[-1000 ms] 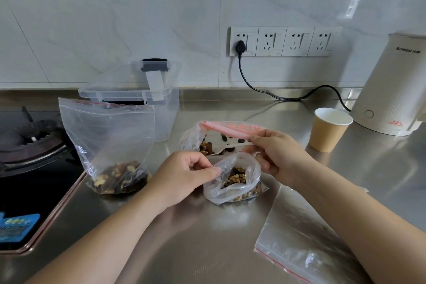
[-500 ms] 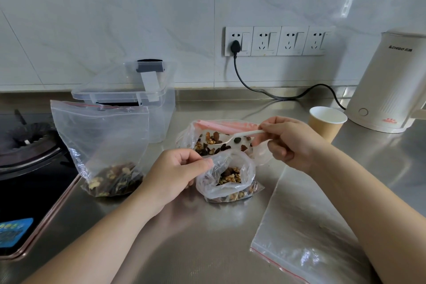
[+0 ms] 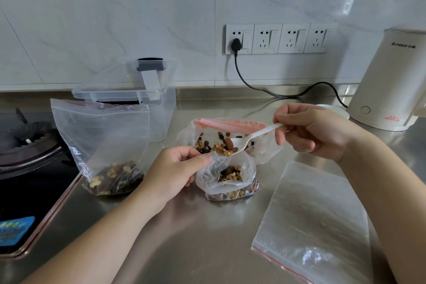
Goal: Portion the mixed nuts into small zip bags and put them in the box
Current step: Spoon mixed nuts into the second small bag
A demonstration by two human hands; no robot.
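The left hand (image 3: 175, 168) pinches the rim of a small zip bag (image 3: 227, 176) between thumb and curled fingers, holding its mouth open on the steel table (image 3: 207, 249). The bag is partly filled with mixed nuts. The right hand (image 3: 309, 129) grips the handle of a white plastic spoon (image 3: 251, 137) with curled fingers; the spoon's bowl, heaped with nuts, sits just above the small bag's open mouth.

Directly behind the small bag lies a larger source bag (image 3: 230, 132) with a pink zip strip, holding more nuts. Left of the small bag stands another zip bag (image 3: 103, 143), upright, with nuts in its bottom. Behind that one is the clear plastic box (image 3: 143, 99), its lid resting tilted on top. Right of the small bag an empty zip bag (image 3: 315, 219) lies flat.

A paper cup (image 3: 334, 110) is mostly hidden behind the right hand. A cream kettle (image 3: 391, 83) far right of the small bag is cut off by the frame edge; its label reads "CHIGO". A gas hob (image 3: 27, 145) is cut off at the left edge, and its blue sticker is too blurred to read.
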